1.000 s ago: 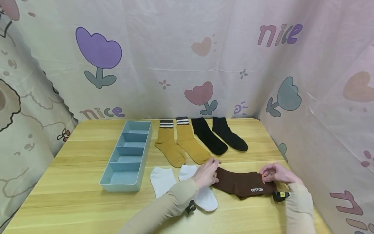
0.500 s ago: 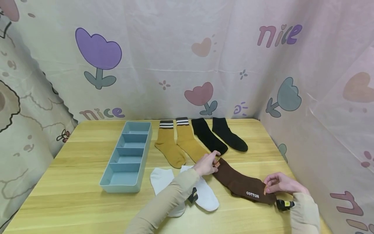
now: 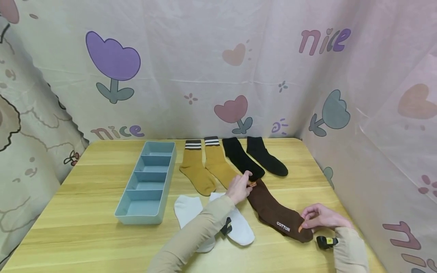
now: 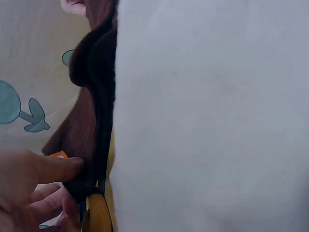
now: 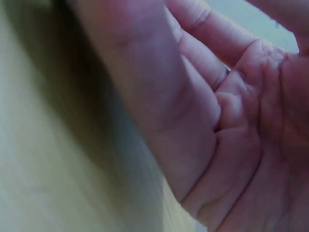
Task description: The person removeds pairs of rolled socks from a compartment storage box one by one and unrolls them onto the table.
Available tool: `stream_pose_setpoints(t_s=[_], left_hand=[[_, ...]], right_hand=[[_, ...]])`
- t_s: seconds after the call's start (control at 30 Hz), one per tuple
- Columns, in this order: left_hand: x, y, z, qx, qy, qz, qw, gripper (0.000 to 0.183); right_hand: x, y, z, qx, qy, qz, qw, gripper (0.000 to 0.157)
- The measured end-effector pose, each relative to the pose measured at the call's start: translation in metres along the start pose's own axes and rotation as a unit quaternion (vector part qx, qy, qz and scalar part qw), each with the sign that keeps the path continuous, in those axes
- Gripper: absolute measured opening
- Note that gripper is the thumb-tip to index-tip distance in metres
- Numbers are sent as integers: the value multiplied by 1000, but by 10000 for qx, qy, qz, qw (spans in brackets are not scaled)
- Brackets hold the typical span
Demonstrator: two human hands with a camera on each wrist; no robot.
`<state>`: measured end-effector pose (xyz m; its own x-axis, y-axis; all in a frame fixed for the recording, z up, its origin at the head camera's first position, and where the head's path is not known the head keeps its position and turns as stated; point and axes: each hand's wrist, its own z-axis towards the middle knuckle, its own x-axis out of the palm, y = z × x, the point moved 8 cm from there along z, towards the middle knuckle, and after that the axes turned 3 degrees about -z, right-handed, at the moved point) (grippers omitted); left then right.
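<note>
A brown sock point(image 3: 273, 212) marked COTTON, seemingly one of a stacked pair, stretches diagonally between both hands at the right of the table. My left hand point(image 3: 239, 188) pinches its cuff by the orange label; in the left wrist view the thumb point(image 4: 60, 168) presses on the brown fabric. At the toe end, my right hand point(image 3: 322, 217) pinches the sock by an orange patch. Only curled fingers and palm point(image 5: 231, 121) show in the right wrist view, and the sock is not visible there. Two white socks point(image 3: 235, 223) lie partly under the left forearm.
A light blue tray point(image 3: 163, 197) with several compartments stands at the left. Two mustard striped-cuff socks point(image 3: 194, 170) and two black socks point(image 3: 268, 159) lie along the back of the wooden table point(image 3: 82, 212). A patterned curtain point(image 3: 170, 57) hangs behind.
The brown sock has turned from nearly level to diagonal, cuff end farther back and toe end nearer. My left hand moved back slightly; my right hand came forward, then shifted left.
</note>
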<state>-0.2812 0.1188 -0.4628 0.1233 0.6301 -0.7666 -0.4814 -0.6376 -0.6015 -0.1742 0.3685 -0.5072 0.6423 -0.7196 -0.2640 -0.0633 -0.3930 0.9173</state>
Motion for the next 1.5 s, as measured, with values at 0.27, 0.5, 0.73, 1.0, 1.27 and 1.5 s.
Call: stream_pose_setpoints(t_s=[0.27, 0.5, 0.73, 1.0, 1.27, 1.5], left_hand=[[-4, 13, 5, -489, -242, -900, 9944, 38], [-3, 16, 9, -889, -83, -1734, 9808, 40], [-1, 21, 13, -1300, -136, -2972, 9458, 45], [6, 23, 21, -1676, -313, -3778, 9100, 41], [26, 0, 38, -1152, 58, -3777, 9187, 27], [41, -14, 46, -1082, 17, -3391, 9345, 21]], right_hand=[[5, 0, 4, -31, 96, 229, 9997, 34], [6, 4, 4, -314, 135, 379, 9987, 23], [-1, 15, -4, -1219, 215, 648, 9902, 13], [-18, 6, -13, -1209, -152, 634, 9905, 30], [-42, -11, -32, -1279, -603, 1127, 9835, 42], [-52, -18, -44, -1383, -1214, 1536, 9708, 41]])
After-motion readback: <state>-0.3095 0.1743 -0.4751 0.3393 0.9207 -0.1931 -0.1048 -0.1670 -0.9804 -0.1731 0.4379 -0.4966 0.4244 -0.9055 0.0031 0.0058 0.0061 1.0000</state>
